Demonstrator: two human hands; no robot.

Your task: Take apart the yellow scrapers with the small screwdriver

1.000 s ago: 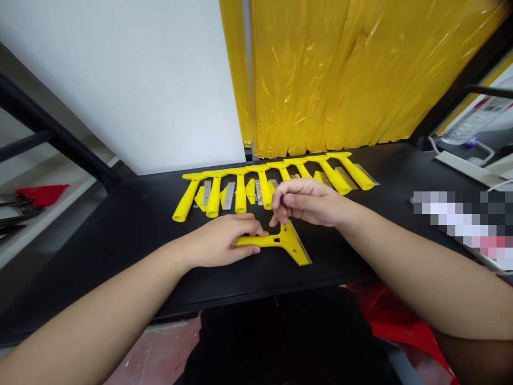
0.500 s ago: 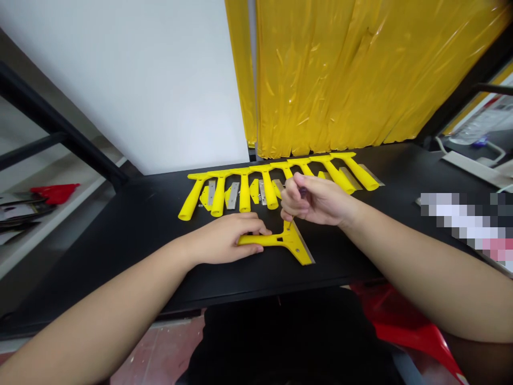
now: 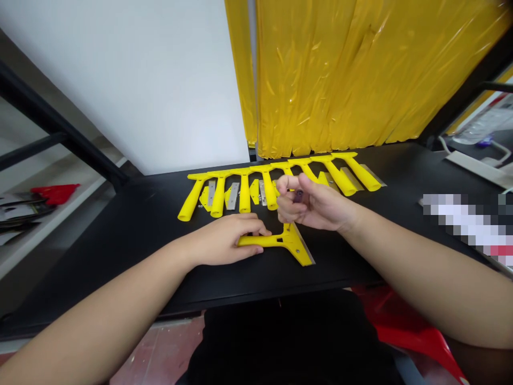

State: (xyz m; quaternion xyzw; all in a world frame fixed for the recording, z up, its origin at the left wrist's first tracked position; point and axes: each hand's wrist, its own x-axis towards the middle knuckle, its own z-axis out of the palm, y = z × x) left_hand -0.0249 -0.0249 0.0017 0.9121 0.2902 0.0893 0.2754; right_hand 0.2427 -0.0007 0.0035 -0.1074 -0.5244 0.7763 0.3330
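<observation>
A yellow scraper (image 3: 295, 251) lies flat near the front of the black table, its metal blade edge facing right. Wrapped round its handle is my left hand (image 3: 224, 239), closed. My right hand (image 3: 315, 204) grips a small screwdriver (image 3: 298, 197) with a dark handle above the scraper's head. The shaft points down at the far screw, and fingers hide part of it. A second screw shows on the near half of the head. Beyond my hands, several yellow scraper handles (image 3: 217, 199) stand in a row, with metal blades (image 3: 232, 196) and yellow clamp plates (image 3: 254, 191) between them.
The black tabletop (image 3: 148, 214) ends close to my body. A white panel (image 3: 160, 80) and yellow plastic sheeting (image 3: 340, 80) rise behind it. Black frame bars (image 3: 80, 144) and a shelf with a red item (image 3: 56, 193) are at left. A blurred-out object (image 3: 460, 219) lies at right.
My right hand has turned the screwdriver slightly, its fingers now more opened out and the dark handle more visible. My left hand and the scraper have stayed in place.
</observation>
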